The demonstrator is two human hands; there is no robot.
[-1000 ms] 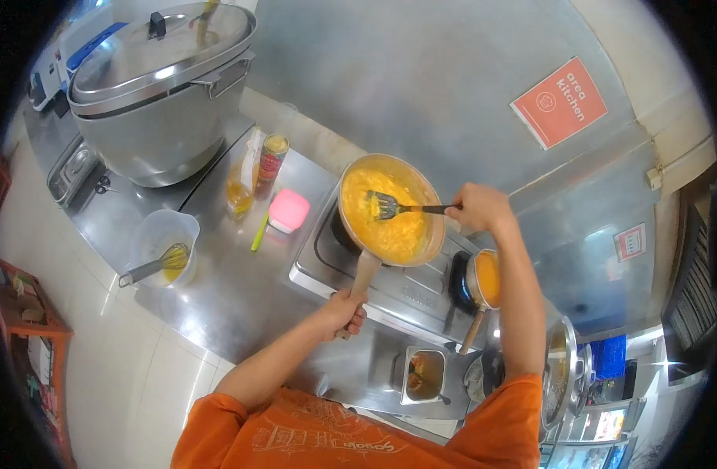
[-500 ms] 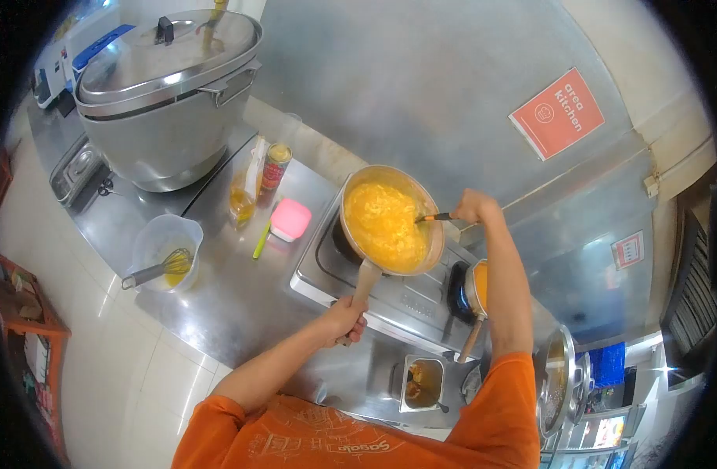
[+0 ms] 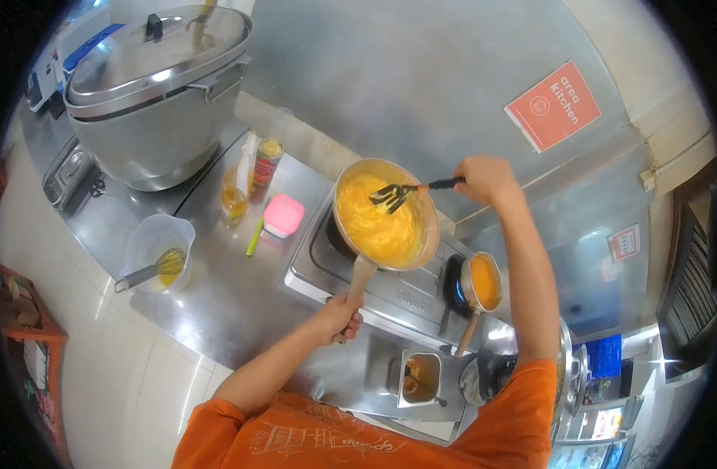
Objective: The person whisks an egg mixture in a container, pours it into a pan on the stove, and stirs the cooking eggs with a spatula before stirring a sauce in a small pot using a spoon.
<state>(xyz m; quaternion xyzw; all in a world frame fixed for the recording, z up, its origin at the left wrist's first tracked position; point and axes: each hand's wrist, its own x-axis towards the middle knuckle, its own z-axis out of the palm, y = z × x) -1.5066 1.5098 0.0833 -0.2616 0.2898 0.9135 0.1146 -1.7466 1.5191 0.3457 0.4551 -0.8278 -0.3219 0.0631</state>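
Note:
My left hand (image 3: 340, 319) is wrapped round the wooden handle of a frying pan (image 3: 430, 227), which sits over the left burner of the gas stove (image 3: 315, 270). Soft yellow scrambled egg (image 3: 378, 230) covers the pan's bottom. In my right hand (image 3: 483, 178) is the handle end of a black slotted spatula (image 3: 390, 196), its head tilted over the far part of the egg, with bits of egg on it. On the right burner stands a small saucepan (image 3: 483, 281) with orange liquid, a blue flame beside it.
Left of the stove are a pink-lidded container (image 3: 284, 215), a can (image 3: 266, 164), an oil bottle (image 3: 234, 195) and a jug (image 3: 136, 254) with a whisk (image 3: 159, 268). A large lidded pot (image 3: 155, 133) stands behind. A metal container (image 3: 419, 379) of food sits in front of the stove.
My right hand has lifted the spatula up from the egg, so its slotted head now shows above the pan. My left hand keeps its hold on the handle. The view has shifted slightly.

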